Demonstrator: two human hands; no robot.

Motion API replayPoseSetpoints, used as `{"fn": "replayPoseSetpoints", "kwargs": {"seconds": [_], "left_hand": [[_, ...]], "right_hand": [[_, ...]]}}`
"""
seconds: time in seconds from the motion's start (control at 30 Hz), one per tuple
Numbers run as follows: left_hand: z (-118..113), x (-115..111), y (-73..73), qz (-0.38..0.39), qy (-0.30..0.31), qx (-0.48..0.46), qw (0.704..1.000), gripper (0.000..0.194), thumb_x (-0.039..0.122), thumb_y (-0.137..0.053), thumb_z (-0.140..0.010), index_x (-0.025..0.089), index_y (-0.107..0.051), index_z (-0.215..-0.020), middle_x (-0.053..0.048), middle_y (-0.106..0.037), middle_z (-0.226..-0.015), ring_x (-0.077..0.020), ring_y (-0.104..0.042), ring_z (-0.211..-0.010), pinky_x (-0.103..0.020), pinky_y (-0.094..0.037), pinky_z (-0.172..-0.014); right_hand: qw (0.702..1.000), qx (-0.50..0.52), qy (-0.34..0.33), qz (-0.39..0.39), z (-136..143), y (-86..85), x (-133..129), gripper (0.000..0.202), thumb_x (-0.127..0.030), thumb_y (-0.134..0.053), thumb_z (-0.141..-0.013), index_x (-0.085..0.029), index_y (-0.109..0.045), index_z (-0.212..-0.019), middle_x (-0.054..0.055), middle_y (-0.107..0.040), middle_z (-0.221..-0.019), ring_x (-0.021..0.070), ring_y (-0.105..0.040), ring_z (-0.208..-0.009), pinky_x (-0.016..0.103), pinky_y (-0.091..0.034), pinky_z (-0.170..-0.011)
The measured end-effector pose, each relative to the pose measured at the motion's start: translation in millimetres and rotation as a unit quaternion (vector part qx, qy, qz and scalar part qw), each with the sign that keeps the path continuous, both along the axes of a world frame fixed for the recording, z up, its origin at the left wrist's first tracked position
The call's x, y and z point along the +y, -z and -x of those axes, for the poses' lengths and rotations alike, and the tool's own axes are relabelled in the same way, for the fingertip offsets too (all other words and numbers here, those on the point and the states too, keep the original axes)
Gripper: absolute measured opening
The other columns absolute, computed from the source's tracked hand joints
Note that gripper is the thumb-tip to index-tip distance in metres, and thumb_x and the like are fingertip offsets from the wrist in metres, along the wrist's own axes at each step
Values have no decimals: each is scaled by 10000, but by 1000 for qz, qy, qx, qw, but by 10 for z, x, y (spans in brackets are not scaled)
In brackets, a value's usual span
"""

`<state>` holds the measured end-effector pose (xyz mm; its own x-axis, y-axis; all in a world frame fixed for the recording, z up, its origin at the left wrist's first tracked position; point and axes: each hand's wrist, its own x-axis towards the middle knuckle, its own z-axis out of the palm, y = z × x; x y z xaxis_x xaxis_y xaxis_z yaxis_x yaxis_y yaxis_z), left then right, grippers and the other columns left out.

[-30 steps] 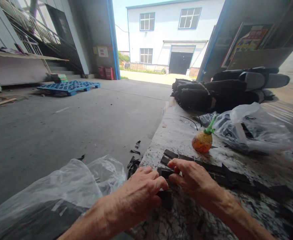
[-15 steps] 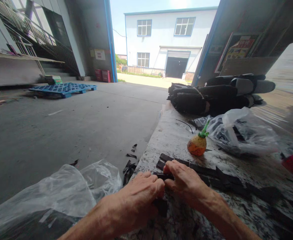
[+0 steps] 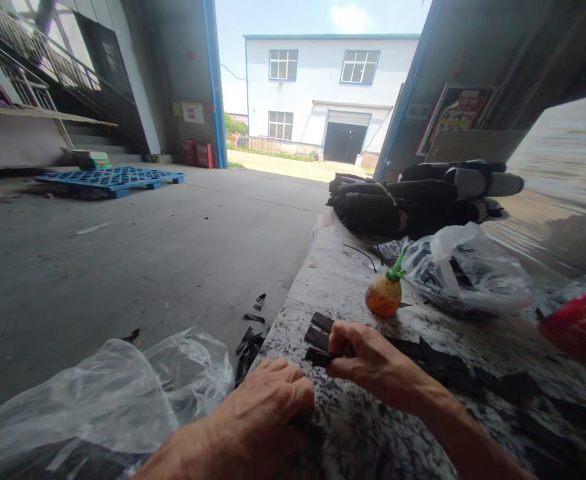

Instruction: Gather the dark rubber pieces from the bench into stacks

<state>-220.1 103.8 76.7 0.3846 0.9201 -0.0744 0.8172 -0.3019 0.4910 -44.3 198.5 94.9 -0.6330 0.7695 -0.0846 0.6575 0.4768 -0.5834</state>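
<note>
Black fabric strips lie side by side at the left part of the worktable, their cut ends pointing left. My right hand is closed over them, with thumb and fingers pinching the nearest strip. Closer to me and to the left, my left hand rests low over the table edge with its fingers curled under. What lies beneath those fingers is hidden. Just beyond my right hand stands a small round bottle with amber liquid and a green top.
Behind the bottle sits a clear plastic bag, with rolled black bundles farther back. A red package is at the right. Left of the table, a large plastic bag and black scraps are low down; a blue pallet lies beyond.
My hands have moved apart: the left has drawn back slightly down and left, away from the strip between them. The right keeps its place over the strips. The view has shifted a little.
</note>
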Motion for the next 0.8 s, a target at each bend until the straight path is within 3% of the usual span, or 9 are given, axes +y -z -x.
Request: {"fn": "replayPoseSetpoints", "kwargs": {"seconds": [0.13, 0.23, 0.37, 0.57, 0.8], "left_hand": [[95, 146, -36, -47, -7, -27, 999, 220, 144, -671, -668, 211, -467, -714, 67, -533, -781, -116, -468, -783, -243, -328, -695], [131, 325, -112, -57, -29, -20, 998, 171, 165, -641, -714, 211, -479, -740, 55, -528, -774, -115, -475, -762, -230, -335, -650], [73, 571, -167, -68, -19, 12, 997, 141, 171, -619, -719, 230, -522, -803, 35, -550, -804, -144, -489, -809, -242, -358, -669], [-60, 782, -197, -74, 8, 98, 992, 120, 165, -596, -685, 209, -575, -795, -34, -573, -851, -218, -489, -858, -307, -386, -703], [-58, 857, -210, -66, 39, 125, 989, 213, 187, -610, -647, 200, -553, -852, -36, -580, -874, -220, -498, -865, -313, -406, -719]], "right_hand": [[997, 29, 66, 14, -418, -85, 260, 82, -260, -535, -699, -192, -489, -703, -55, -470, -618, 101, -427, -571, 207, -297, -504], [996, 28, 61, 61, -581, -84, 319, 40, -210, -529, -673, -194, -520, -709, -56, -487, -613, 103, -436, -567, 208, -298, -505], [994, 35, 15, 98, -507, -9, 235, 120, -182, -494, -685, -203, -570, -775, -56, -496, -628, 99, -441, -581, 202, -287, -501], [998, -54, 15, -31, -334, 115, 229, 146, -211, -516, -699, -202, -576, -831, -8, -587, -766, 153, -523, -717, 248, -352, -640], [995, -78, 21, -66, -279, 120, 230, 167, -193, -523, -681, -184, -559, -844, 31, -557, -865, 177, -513, -797, 273, -355, -706]]}}
